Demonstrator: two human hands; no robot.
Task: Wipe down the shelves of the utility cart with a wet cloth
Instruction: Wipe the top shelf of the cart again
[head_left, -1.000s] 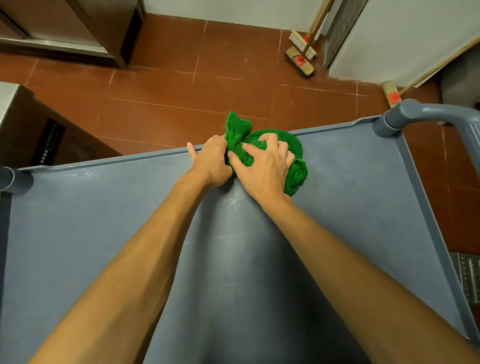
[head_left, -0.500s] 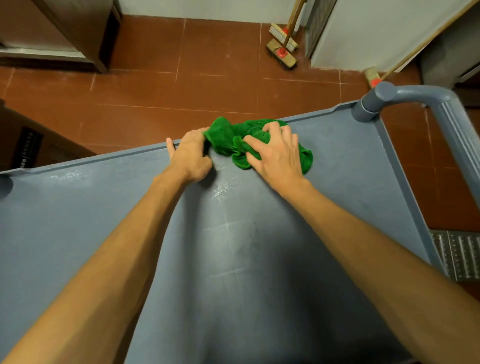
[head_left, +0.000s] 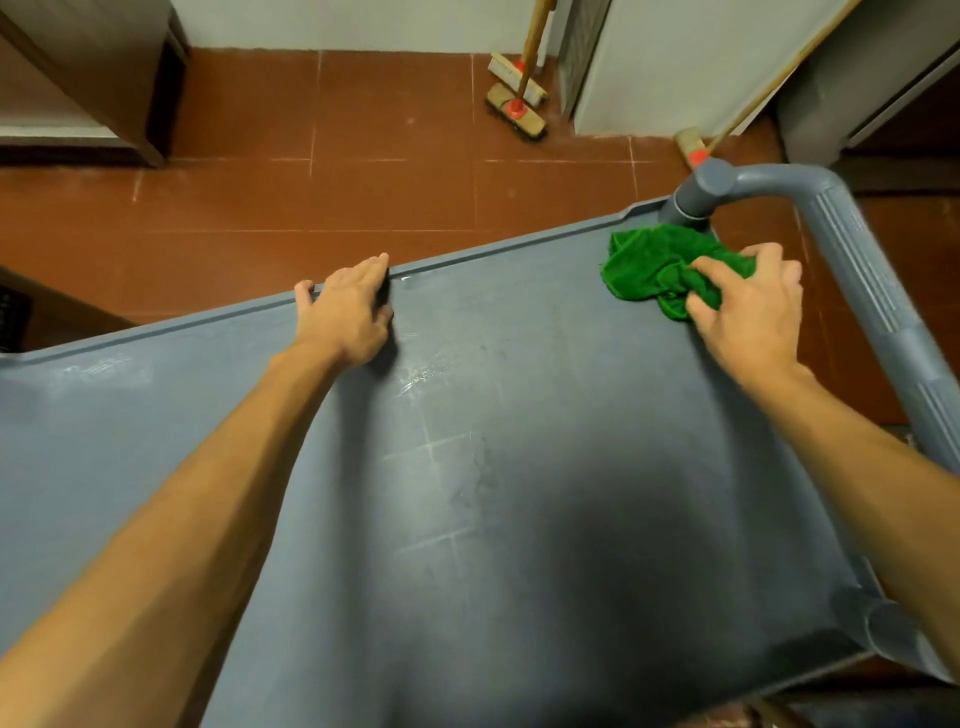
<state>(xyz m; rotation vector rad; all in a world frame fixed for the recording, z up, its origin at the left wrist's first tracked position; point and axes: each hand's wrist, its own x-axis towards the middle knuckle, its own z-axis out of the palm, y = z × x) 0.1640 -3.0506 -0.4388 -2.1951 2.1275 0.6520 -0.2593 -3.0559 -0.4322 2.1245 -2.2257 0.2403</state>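
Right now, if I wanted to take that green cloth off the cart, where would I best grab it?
Probably the loose, bunched left lobe of the green cloth, pinched from above and from the left. The right hand grips its right side, and the handle post crowds the far edge on the top shelf.

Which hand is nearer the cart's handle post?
Right. The right hand grips the green cloth just beside the handle post; the left hand rests on the shelf's far rim, well to the post's left.
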